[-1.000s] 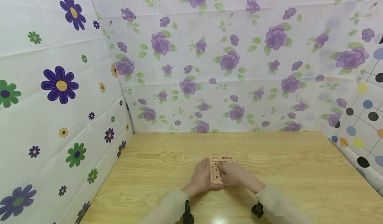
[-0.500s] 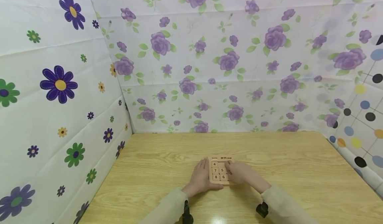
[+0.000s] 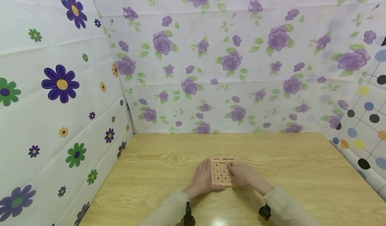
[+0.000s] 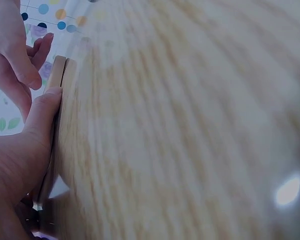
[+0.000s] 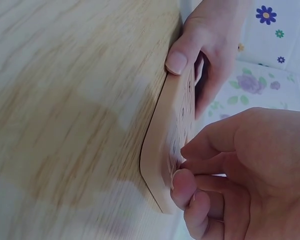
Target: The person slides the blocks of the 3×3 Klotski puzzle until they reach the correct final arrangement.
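Flowered cloth (image 3: 232, 63) hangs behind your wooden table (image 3: 301, 172), on which the number board (image 3: 221, 159) lies between your two hands. Your left hand (image 3: 202, 179) grips the board by its left side, with the thumb along the near edge. Your right hand (image 3: 245, 176) has curled fingers, with their tips at the right column; whether they pinch a piece, I cannot tell. Among the small pieces, 4 (image 3: 216, 165), 7 (image 3: 217, 171) and 8 (image 3: 218, 178) form the left column, while 5 (image 3: 224, 171) and 6 (image 3: 225, 178) are in the middle one.

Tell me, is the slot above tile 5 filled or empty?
Empty: in the head view, that slot shows bare wood, no number, unlike tile 5.
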Tool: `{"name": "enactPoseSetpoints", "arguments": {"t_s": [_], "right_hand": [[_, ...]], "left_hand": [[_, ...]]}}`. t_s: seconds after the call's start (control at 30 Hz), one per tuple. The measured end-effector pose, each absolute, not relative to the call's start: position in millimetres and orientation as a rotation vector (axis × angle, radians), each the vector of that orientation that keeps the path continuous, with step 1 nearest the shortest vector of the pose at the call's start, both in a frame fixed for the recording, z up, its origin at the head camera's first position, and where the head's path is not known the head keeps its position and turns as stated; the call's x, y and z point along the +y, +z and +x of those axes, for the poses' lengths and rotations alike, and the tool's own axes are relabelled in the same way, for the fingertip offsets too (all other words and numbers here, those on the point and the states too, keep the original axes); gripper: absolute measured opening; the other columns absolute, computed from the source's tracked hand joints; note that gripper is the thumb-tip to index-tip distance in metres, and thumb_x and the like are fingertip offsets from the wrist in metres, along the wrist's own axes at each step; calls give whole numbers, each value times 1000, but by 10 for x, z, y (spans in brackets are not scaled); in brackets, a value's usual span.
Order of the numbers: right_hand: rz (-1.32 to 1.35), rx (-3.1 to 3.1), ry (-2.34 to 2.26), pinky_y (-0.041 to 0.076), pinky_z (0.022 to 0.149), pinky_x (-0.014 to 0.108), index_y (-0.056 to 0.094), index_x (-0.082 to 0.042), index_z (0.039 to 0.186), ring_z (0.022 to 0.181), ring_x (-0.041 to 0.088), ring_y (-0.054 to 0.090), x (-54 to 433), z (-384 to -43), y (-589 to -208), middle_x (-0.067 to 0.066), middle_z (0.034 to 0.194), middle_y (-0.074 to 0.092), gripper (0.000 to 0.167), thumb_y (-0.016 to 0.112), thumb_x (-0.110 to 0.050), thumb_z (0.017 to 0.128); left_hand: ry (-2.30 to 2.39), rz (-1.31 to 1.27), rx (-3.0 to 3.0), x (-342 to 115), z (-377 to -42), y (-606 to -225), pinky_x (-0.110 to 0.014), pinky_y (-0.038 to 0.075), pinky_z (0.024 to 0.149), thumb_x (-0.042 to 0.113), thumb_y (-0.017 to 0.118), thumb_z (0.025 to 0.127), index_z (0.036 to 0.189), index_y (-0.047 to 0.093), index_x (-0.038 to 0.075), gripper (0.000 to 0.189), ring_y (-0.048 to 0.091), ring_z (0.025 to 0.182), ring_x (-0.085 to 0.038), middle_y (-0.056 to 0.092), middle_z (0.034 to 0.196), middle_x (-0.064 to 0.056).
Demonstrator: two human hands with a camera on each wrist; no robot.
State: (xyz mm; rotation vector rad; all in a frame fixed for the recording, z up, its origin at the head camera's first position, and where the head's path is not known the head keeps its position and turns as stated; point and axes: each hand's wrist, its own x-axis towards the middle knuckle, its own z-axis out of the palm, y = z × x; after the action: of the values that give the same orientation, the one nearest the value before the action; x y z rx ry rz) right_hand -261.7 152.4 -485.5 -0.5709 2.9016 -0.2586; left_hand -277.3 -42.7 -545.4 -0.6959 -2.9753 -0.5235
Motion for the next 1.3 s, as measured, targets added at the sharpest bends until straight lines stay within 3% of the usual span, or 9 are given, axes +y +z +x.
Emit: {"name": "enactPoseSetpoints", "arguments": {"t_s": [0.3, 0.73, 1.0, 1.3], "right_hand": [[-574, 2915, -241, 49, 100, 53, 47, 5, 139, 115, 42, 59, 1483, -2619, -4883, 27, 142, 48, 46, 52, -17, 99], [-616, 2935, -243, 52, 96, 48, 48, 5, 138, 111, 37, 62, 1407, -2604, -4912, 24, 138, 53, 48, 57, -17, 96], [-608, 2929, -268, 46, 106, 48, 47, 3, 140, 120, 37, 57, 1340, -2589, -4906, 21, 142, 50, 52, 59, -15, 93], [-622, 2932, -265, 46, 105, 51, 47, 6, 138, 126, 40, 52, 1284, -2600, -4897, 24, 141, 50, 51, 56, -19, 95]], "left_hand": [[-536, -695, -2983, -432, -2767, -5430, -44, 25, 121, 73, 73, 64, 149, 20, -10, 131, 28, 145, -36, 28, 154, -26], [-555, -686, -2989, -438, -2761, -5428, -44, 26, 121, 74, 73, 64, 149, 19, -10, 131, 27, 145, -36, 27, 155, -26], [-552, -698, -2980, -440, -2738, -5430, -46, 28, 119, 73, 72, 65, 149, 20, -11, 130, 28, 144, -38, 28, 154, -27], [-546, -715, -2968, -429, -2752, -5424, -43, 27, 120, 71, 73, 66, 148, 21, -12, 128, 30, 144, -35, 30, 153, -27]]}}
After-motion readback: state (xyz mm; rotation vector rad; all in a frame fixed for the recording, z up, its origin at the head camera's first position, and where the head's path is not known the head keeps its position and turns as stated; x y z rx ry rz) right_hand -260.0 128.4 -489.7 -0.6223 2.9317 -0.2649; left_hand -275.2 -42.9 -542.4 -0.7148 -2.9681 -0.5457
